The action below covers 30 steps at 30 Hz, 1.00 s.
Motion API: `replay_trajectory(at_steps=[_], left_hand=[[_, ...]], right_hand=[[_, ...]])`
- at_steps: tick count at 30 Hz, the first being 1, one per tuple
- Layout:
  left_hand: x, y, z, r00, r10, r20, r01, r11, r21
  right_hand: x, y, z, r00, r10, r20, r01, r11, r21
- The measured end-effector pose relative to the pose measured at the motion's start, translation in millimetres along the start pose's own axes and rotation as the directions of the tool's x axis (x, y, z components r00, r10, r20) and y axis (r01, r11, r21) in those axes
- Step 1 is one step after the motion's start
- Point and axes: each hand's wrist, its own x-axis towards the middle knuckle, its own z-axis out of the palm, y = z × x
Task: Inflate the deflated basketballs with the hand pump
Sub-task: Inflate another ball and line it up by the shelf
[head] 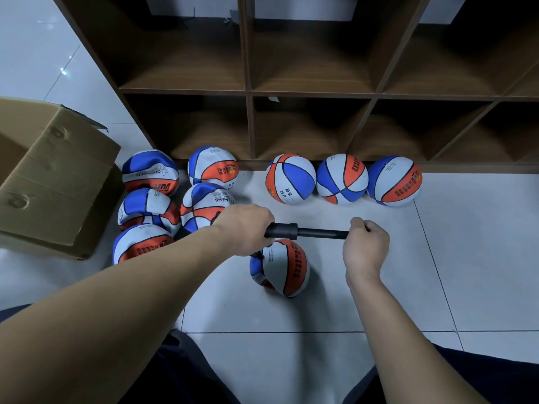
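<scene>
Over the tiled floor, the left hand (245,228) gripped the pump (306,231) barrel while the right hand (366,243) pinched its handle end, so the pump's long axis ran left to right. Just below it, nearer the left hand, sat the half-filled ball (281,268); five flat balls (145,211) lay further left.

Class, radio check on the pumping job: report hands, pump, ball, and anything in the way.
Left hand grips pump barrel; right hand grips handle end. Ball on floor beneath pump. Nothing blocking.
</scene>
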Motion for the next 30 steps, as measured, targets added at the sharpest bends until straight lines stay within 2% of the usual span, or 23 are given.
replay_trajectory(at_steps=[9,23,30], left_hand=[[0,8,1,1.0,0.001,-0.016,-0.001,1.0,0.003],[-1,18,0,0.999,0.048,-0.019,-0.048,0.999,-0.015],[-2,22,1,0.997,0.071,-0.001,-0.071,0.997,-0.029]], right_hand=[[-18,-4,14,0.997,-0.071,0.032,0.072,0.997,-0.039],[-42,1,32,0.964,-0.2,0.177,0.224,0.966,-0.127],[-47,5,36,0.961,-0.2,0.192,0.229,0.963,-0.145]])
